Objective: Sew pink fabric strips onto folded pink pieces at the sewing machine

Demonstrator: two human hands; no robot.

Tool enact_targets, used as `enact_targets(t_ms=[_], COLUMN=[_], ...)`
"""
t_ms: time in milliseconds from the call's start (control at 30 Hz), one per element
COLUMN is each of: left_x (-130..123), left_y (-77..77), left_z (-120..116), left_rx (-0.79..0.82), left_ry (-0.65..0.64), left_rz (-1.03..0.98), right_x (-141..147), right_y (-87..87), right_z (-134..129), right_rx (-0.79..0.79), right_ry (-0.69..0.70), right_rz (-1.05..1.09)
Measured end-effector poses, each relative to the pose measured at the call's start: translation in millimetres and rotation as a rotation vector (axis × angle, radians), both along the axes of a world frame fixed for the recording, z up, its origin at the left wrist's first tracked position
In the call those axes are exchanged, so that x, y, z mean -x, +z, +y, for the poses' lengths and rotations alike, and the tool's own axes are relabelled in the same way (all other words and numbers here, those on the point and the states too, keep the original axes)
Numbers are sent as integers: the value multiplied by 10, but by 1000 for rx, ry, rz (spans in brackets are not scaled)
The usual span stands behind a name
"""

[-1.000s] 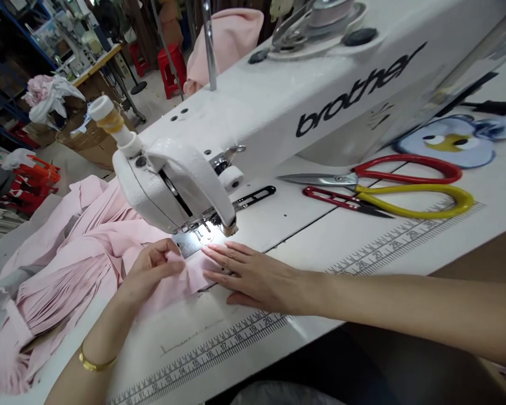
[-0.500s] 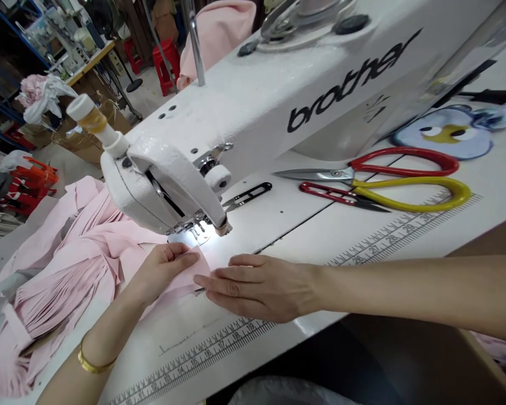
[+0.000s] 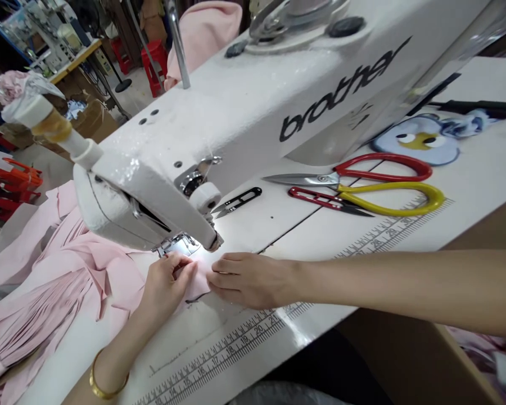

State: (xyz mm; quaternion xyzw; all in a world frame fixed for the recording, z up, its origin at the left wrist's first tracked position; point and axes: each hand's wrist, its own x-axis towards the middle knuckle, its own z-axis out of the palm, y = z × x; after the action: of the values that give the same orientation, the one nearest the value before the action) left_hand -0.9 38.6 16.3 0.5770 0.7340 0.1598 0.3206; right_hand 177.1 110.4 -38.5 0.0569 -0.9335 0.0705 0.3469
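A strip of pale pink fabric (image 3: 198, 283) is bunched between my hands, just in front of the presser foot (image 3: 172, 246) of a white Brother sewing machine (image 3: 253, 124). My left hand (image 3: 166, 284), with a gold bangle (image 3: 107, 378) on the wrist, has its fingers curled over the fabric. My right hand (image 3: 248, 279) lies nearly flat, fingertips against the fabric's far side. Whether those fingers grip it is hidden. A large pleated pink piece (image 3: 54, 281) spreads over the table to the left of my left hand.
Thread snips (image 3: 236, 202) lie behind the needle area, beside red-and-yellow-handled shears (image 3: 346, 183) and small red snips (image 3: 324, 198). A blue cartoon-face patch (image 3: 417, 139) lies farther right. A measuring scale (image 3: 219, 350) runs along the table's near edge. Red stools (image 3: 152, 66) stand behind.
My hands have drawn closer together around the pink fabric, which is now more bunched. My right hand has moved left, and the whole view has shifted, with the machine further left.
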Motion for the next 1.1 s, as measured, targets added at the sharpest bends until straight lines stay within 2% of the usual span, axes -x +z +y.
enact_targets(t_ms=[267, 600, 833, 933, 1000, 1100], left_x=[0, 41, 18, 4, -19, -80], left_y=[23, -76, -61, -59, -78, -141], left_z=[41, 7, 25, 39, 11, -128], left_rx=[115, 109, 70, 32, -25, -233], left_ry=[95, 137, 150, 89, 3, -278], left_rz=[-45, -159, -108, -40, 106, 368], right_x=[-21, -37, -40, -39, -47, -74], right_y=[40, 26, 36, 25, 27, 40], right_z=[46, 38, 53, 55, 50, 36], right_rx=[63, 54, 63, 52, 53, 88], right_ry=[-14, -11, -31, -27, -29, -16], right_rz=[-56, -20, -18, -55, -98, -116])
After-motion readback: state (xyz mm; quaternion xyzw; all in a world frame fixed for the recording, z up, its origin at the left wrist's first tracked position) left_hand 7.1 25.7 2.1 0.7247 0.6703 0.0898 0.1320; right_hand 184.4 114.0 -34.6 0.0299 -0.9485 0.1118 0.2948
